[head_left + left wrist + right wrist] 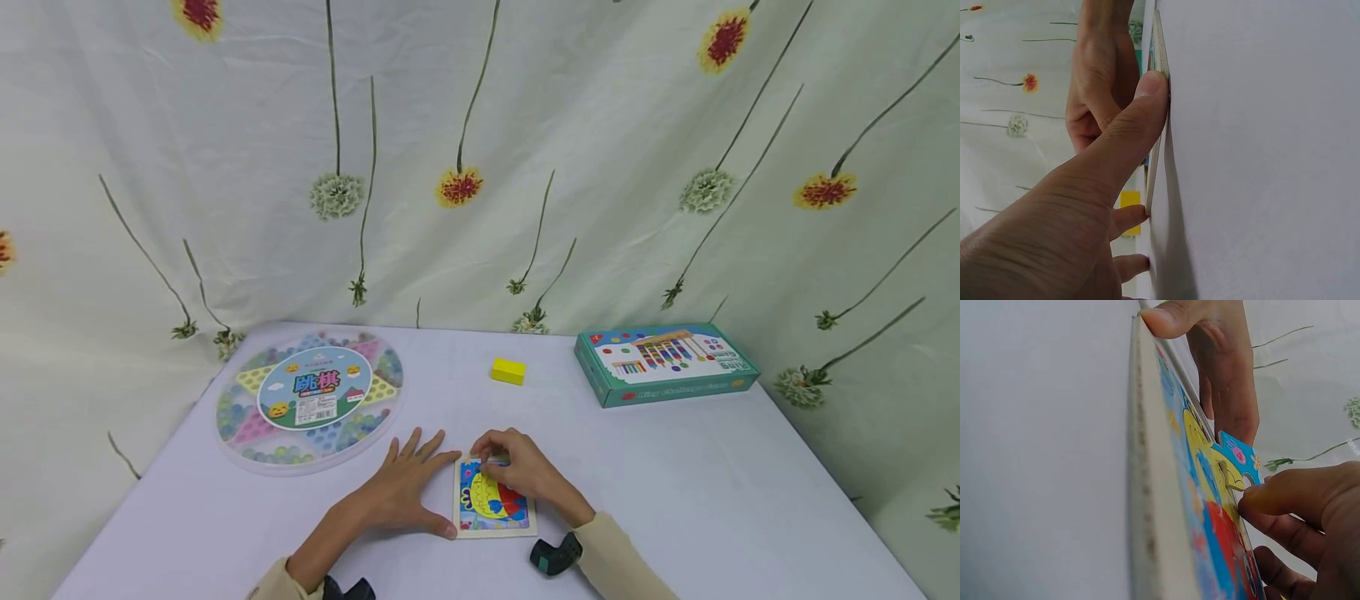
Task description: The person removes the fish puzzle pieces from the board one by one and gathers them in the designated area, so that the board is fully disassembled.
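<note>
Pinching puzzle pc (1244, 457) w/ R hand (521, 468), L hand (401, 492) spread against board (495, 534), white tbl (675, 483), floral cloth (247, 125) behind.

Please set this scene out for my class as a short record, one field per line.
Surface: white-covered table
Left hand: fingers spread, touching the left side of the picture puzzle
Right hand: pinches a puzzle piece, tilted up from the puzzle
Far left: round game set with marbles
Far middle: yellow block
Far right: green game box
</note>
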The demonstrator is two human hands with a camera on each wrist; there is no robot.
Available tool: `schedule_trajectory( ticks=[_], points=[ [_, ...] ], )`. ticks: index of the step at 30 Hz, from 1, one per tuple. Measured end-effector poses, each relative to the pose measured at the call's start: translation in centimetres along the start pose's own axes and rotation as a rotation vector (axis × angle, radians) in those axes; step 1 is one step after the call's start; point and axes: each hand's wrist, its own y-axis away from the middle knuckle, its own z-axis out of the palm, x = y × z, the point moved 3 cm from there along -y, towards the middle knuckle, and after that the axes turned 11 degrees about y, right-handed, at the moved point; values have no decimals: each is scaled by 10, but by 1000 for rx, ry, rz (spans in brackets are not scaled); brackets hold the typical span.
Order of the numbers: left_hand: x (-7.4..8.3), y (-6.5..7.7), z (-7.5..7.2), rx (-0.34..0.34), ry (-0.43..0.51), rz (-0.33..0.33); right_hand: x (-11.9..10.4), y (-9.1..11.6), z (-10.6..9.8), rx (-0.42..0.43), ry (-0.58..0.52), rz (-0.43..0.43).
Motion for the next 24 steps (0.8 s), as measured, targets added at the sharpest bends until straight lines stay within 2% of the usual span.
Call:
schedule_trajectory(
  ticks=[8,24],
  points=[
    [1,0,0,2,9,4,1,0,0,-14,-20,17],
    [-2,0,1,-4,6,-4,3,1,-1,10,-30,11]
  ],
)
